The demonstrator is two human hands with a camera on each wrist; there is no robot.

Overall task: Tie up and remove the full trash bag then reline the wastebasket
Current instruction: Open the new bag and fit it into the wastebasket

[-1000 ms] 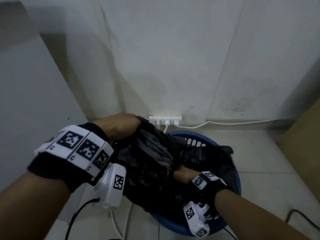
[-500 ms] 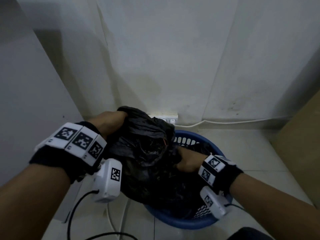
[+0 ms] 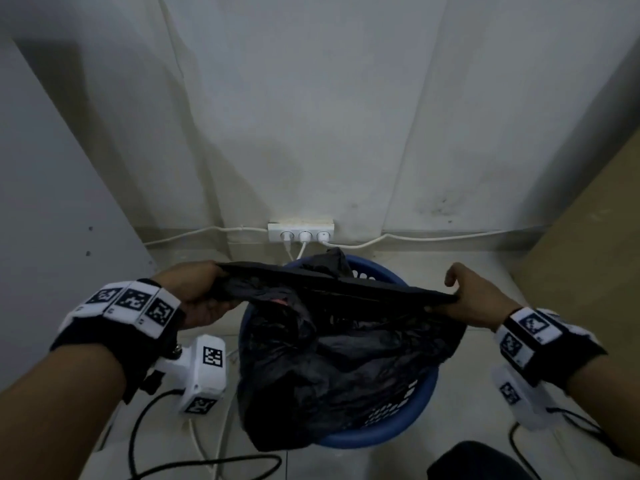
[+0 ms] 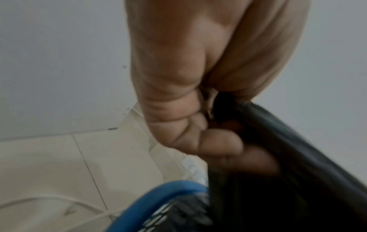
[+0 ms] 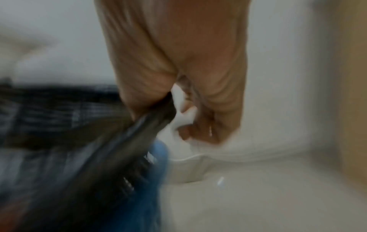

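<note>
A full black trash bag [image 3: 332, 368] sits in a round blue perforated wastebasket [image 3: 391, 424] on the tiled floor. Its top edge is stretched taut between my two hands above the basket. My left hand [image 3: 204, 292] grips the bag's left end, fingers curled round the plastic [image 4: 298, 141]. My right hand [image 3: 460, 292] pinches the right end between thumb and fingers, with the bag [image 5: 143, 125] running off to the left in the blurred right wrist view. The blue rim [image 4: 158, 193] shows below my left hand.
A white power strip [image 3: 300, 232] with plugs and white cables runs along the wall just behind the basket. Black cables [image 3: 194, 469] lie on the floor at the front left. A grey panel stands at left, a tan board [image 3: 588, 258] at right.
Both hands moved apart and up from the bunched bag. The bag's top is now pulled out flat and wide between them.
</note>
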